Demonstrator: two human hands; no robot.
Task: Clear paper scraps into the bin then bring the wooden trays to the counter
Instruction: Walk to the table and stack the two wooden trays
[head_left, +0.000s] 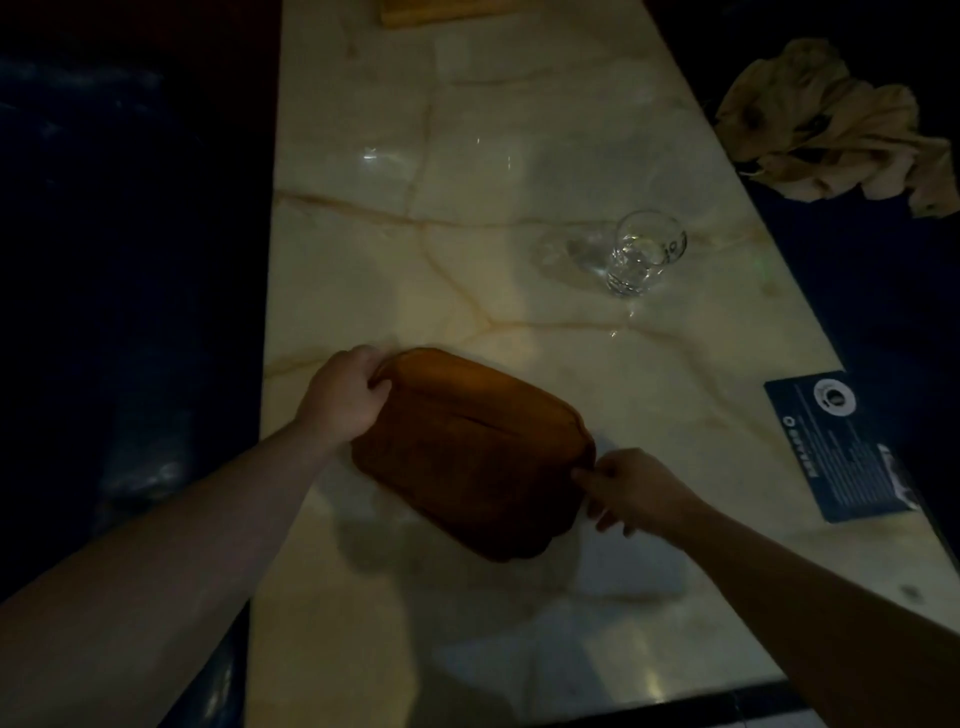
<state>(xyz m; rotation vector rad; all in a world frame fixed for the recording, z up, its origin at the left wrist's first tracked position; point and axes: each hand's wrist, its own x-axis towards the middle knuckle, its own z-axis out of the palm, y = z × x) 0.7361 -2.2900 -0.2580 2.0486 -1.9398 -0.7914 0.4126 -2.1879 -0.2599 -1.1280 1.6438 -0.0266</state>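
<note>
A brown wooden tray (470, 452) with rounded corners hangs tilted just above the pale marble counter (467, 208), its shadow under it. My left hand (345, 397) grips its far left corner. My right hand (631, 488) pinches its right edge between thumb and fingers. The edge of another light wooden piece (415, 13) shows at the top of the counter. Crumpled tan paper (831, 130) lies off the counter at the upper right.
A clear glass (641, 252) stands on the counter to the right of centre. A dark blue printed card (836, 441) lies at the counter's right edge. Both sides of the counter fall away into darkness.
</note>
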